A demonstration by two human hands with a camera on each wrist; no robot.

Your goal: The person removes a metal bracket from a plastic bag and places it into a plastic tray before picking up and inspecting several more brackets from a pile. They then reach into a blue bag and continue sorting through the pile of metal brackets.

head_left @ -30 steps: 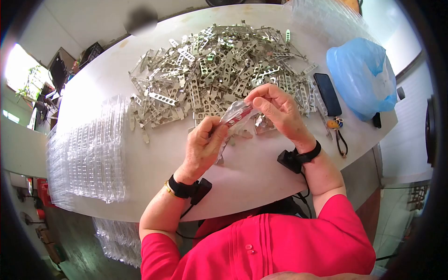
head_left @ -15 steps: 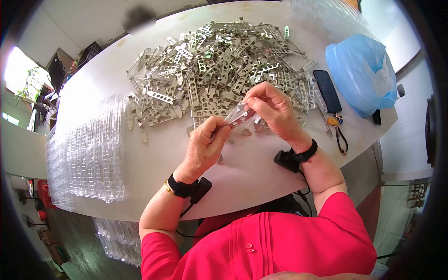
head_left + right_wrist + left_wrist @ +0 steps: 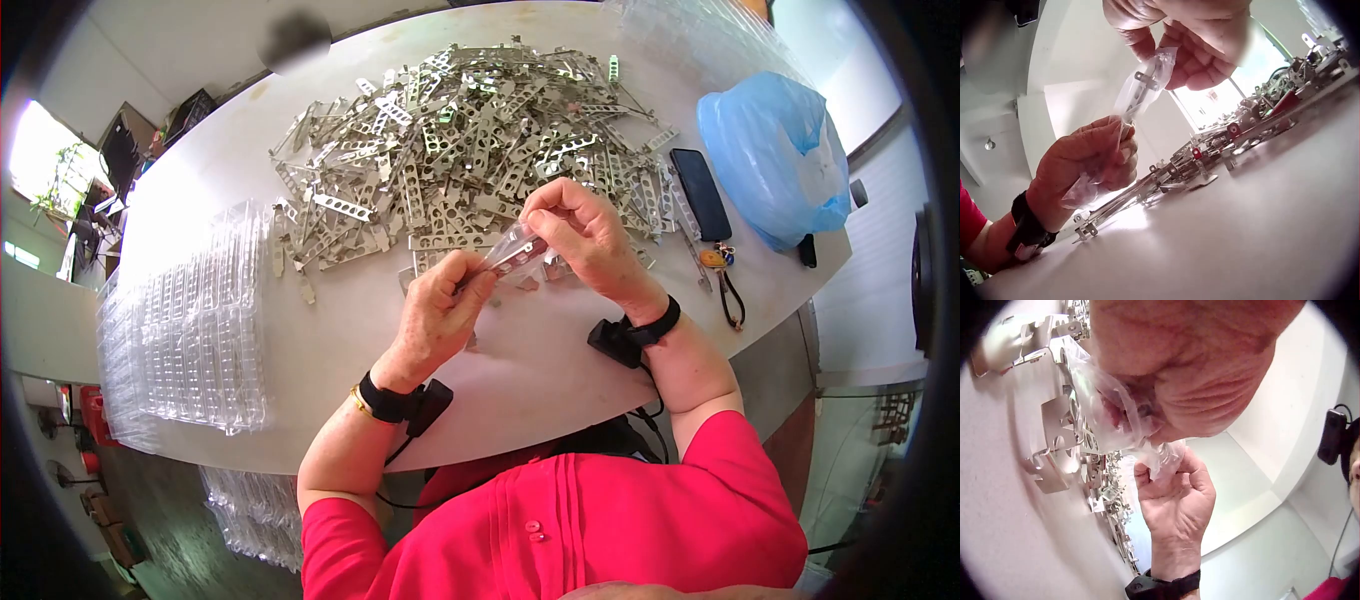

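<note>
A clear plastic bag (image 3: 512,248) is stretched between the two hands above the table. Inside it sits a shiny metal strip (image 3: 1139,89), best seen in the right wrist view. My left hand (image 3: 435,315) grips the bag's lower part with thumb and curled fingers, and a crumpled tail of plastic (image 3: 1082,192) pokes out below that fist. Up at the other end, my right hand (image 3: 590,245) pinches the bag's edge between thumb and fingers. Behind both hands lies a large heap of perforated metal strips (image 3: 460,150).
Stacked clear plastic packs (image 3: 190,330) lie on the left side of the white table (image 3: 560,400). To the right are a black phone (image 3: 700,195), keys with a strap (image 3: 718,262) and a blue plastic bag (image 3: 770,160). More clear plastic (image 3: 700,35) lies at the back right.
The held bag has turned slightly, and its tail below the left hand has gone from the head view. Both hands keep their hold; the right one has shifted slightly left.
</note>
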